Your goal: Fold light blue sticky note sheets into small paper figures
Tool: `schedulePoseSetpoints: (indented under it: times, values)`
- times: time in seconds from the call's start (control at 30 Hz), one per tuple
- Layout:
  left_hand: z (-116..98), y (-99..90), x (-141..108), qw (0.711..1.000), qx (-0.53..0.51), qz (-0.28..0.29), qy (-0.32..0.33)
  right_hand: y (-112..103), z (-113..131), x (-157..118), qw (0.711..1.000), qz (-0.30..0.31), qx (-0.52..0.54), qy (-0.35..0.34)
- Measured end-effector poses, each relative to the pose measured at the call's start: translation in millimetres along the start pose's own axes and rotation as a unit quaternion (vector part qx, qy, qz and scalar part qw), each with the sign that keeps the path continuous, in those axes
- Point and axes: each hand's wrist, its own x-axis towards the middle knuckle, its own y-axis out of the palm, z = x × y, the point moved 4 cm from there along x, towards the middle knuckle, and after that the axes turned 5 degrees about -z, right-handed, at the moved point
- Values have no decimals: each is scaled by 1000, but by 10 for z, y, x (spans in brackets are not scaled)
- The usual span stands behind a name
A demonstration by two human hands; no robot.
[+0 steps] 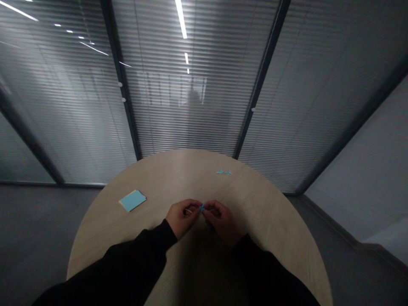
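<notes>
A small light-blue piece of folded paper (202, 207) is pinched between my two hands, above the middle of the table. My left hand (182, 216) grips its left side between thumb and fingertips. On the other side, the thumb and fingers of my right hand (223, 221) close on it. Fingers cover much of the paper, so its full shape is hidden. Farther back lie two little blue folded paper figures (224, 172), side by side and bird-like in outline. To the left rests a stack of paper sheets (133, 200), blue on top with a yellowish edge showing beneath.
The round wooden table (274, 238) has its curved far edge near a glass partition with blinds (188, 123). Dark frame posts divide the glass. At the right stands a pale wall (360, 182), and grey floor (38, 229) surrounds the table.
</notes>
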Motion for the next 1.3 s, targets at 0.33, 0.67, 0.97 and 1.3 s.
schedulePoseSetpoints:
  times: [0.33,0.67,0.97,1.3]
  values:
    - [-129,-38,-11,992,87,20,89,3,-33,0,999,24,29,-1]
    - [-137,-102,32,980,100,65,158,-15,1,-3,999,32,16,10]
    - [-163,-148,42,975,123,63,174,-18,26,-6,998,40,27,29]
    - [-148,-153,33,985,107,31,134,-24,22,-7,1000,24,-14,1]
